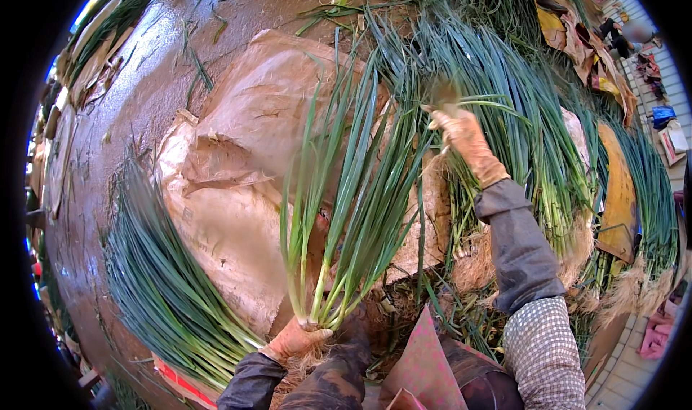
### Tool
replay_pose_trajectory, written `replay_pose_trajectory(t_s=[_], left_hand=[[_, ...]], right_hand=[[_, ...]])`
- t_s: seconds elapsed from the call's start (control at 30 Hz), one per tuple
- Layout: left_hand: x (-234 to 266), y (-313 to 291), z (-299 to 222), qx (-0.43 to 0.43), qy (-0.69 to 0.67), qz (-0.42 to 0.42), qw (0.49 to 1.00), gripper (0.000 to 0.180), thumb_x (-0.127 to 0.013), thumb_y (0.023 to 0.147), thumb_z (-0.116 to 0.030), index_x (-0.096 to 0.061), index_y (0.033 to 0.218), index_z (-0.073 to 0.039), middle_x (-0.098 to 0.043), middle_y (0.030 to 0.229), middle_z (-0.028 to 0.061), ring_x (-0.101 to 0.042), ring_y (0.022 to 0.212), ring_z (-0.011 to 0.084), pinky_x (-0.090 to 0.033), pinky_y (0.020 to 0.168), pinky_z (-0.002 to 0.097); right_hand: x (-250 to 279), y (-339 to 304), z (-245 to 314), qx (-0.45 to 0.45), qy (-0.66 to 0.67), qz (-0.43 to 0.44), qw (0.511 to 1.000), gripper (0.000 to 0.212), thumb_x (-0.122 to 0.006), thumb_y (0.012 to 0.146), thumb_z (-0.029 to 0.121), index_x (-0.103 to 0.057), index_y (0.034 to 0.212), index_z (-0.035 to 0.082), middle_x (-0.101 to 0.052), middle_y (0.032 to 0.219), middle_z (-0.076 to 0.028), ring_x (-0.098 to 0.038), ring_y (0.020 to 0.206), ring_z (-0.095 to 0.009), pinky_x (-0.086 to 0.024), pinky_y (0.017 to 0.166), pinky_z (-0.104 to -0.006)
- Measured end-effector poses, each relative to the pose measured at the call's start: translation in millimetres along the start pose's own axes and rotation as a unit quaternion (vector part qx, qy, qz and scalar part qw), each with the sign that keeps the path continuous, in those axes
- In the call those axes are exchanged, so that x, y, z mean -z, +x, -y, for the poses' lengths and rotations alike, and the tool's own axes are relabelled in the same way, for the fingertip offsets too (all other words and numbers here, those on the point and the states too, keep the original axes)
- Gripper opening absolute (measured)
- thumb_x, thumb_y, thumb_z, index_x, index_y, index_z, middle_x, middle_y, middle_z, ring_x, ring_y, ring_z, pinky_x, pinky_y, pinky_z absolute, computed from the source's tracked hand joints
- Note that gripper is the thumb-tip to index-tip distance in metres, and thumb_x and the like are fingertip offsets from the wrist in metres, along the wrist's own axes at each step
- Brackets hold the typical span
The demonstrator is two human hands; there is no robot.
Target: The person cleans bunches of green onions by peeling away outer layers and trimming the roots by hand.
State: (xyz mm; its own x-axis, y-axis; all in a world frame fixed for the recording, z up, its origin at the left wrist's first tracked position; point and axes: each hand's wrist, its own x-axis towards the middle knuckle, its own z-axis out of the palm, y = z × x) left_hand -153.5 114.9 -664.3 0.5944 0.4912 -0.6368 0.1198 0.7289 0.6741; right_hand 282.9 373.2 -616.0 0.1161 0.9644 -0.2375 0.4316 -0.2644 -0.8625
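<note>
At the lower middle, my gloved left hand (297,340) is closed around the root end of a loose bunch of green garlic (346,244). Its long flat leaves fan upward and away from me, and pale roots hang below the hand. My right arm reaches forward over a large heap of green garlic (504,114) on the right. The gloved right hand (468,143) is closed on a pale stalk with a light green leaf; a brownish, blurred tuft shows just above the fingers. Both orange-tan gloves look dirty.
Another green garlic bundle (166,280) lies at the left. Crumpled brown sacking (245,215) spreads over the wet floor (137,85). A yellow-brown sheet (616,194) stands between heaps at the right. More greens lie at the far edge. My knees and a pink speckled cloth (429,359) are close below.
</note>
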Motion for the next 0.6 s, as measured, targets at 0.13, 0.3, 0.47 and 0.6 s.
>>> replay_pose_trajectory(t_s=[0.13, 0.3, 0.47, 0.6], left_hand=[[1.7, -1.3, -3.4, 0.069, 0.021, -0.012, 0.997, 0.034, -0.07, 0.083, -0.005, -0.062, 0.115, 0.0, -0.067, 0.103, 0.0036, -0.058, 0.09, 0.0114, -0.049, 0.08, 0.0283], [3.6, -3.1, -3.5, 0.037, 0.048, -0.001, 0.998, 0.039, -0.07, 0.082, -0.002, -0.058, 0.119, 0.0, -0.065, 0.108, 0.0035, -0.058, 0.095, 0.0123, -0.048, 0.084, 0.0285], [2.0, -16.5, -1.7, 0.055, 0.003, -0.017, 0.998, 0.041, -0.071, 0.082, -0.002, -0.057, 0.12, 0.0, -0.064, 0.109, 0.0033, -0.058, 0.097, 0.0125, -0.048, 0.085, 0.0283], [3.5, -14.3, -6.7, 0.039, -0.009, -0.004, 0.999, 0.042, -0.069, 0.083, -0.002, -0.055, 0.123, 0.0, -0.064, 0.112, 0.005, -0.058, 0.1, 0.0134, -0.047, 0.089, 0.0284]], right_hand=[[-36.9, 14.1, -45.2, 0.183, -0.342, 0.117, 0.914, 0.042, -0.063, 0.086, 0.033, -0.059, 0.125, 0.02, -0.068, 0.097, -0.014, -0.065, 0.089, -0.031, -0.05, 0.08, -0.0415], [-46.3, 7.1, -57.8, 0.157, -0.416, 0.056, 0.894, 0.028, -0.064, 0.084, 0.031, -0.066, 0.101, 0.008, -0.065, 0.088, -0.014, -0.063, 0.083, -0.032, -0.05, 0.076, -0.0424], [5.7, 21.4, -8.9, -0.117, -0.086, -0.146, 0.979, 0.03, -0.059, 0.089, 0.026, -0.064, 0.102, 0.0, -0.063, 0.078, -0.01, -0.061, 0.07, -0.021, -0.051, 0.067, -0.032], [-11.5, 49.7, -23.3, 0.039, -0.275, 0.02, 0.96, 0.049, -0.066, 0.086, 0.028, -0.053, 0.13, 0.011, -0.066, 0.098, -0.017, -0.064, 0.084, -0.027, -0.051, 0.079, -0.0371]])
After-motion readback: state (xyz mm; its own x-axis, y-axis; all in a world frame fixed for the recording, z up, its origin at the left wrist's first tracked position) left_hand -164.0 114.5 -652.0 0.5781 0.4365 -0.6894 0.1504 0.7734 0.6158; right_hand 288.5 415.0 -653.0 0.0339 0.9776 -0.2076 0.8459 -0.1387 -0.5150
